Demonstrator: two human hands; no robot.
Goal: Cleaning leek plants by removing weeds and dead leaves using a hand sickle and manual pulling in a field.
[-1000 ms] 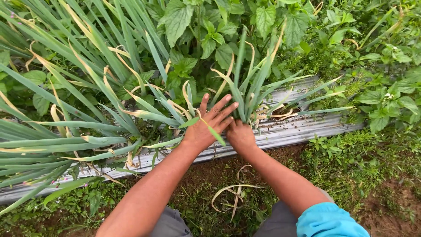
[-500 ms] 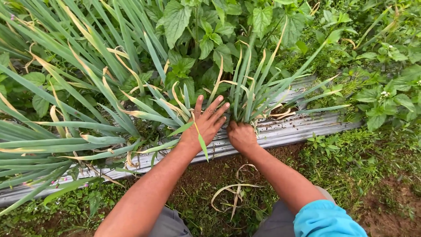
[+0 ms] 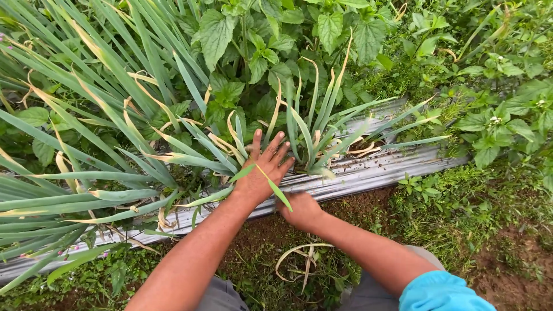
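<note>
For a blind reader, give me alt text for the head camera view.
A person's left hand spreads open against a clump of long green leaves growing through silver plastic mulch, while the right hand rests closed at the sheet's edge.

Broad-leaved weeds [image 3: 322, 29] behind; grass [image 3: 455, 196] right; bare soil [image 3: 518, 265] lower right.

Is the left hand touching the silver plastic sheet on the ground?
Touching. In the head view, the left hand lies spread, palm down, on the silver plastic sheet, with no gap visible beneath it.

Left hand [image 3: 262, 173] spread among leek plants [image 3: 314, 135], right hand [image 3: 302, 210] fisted.
</note>
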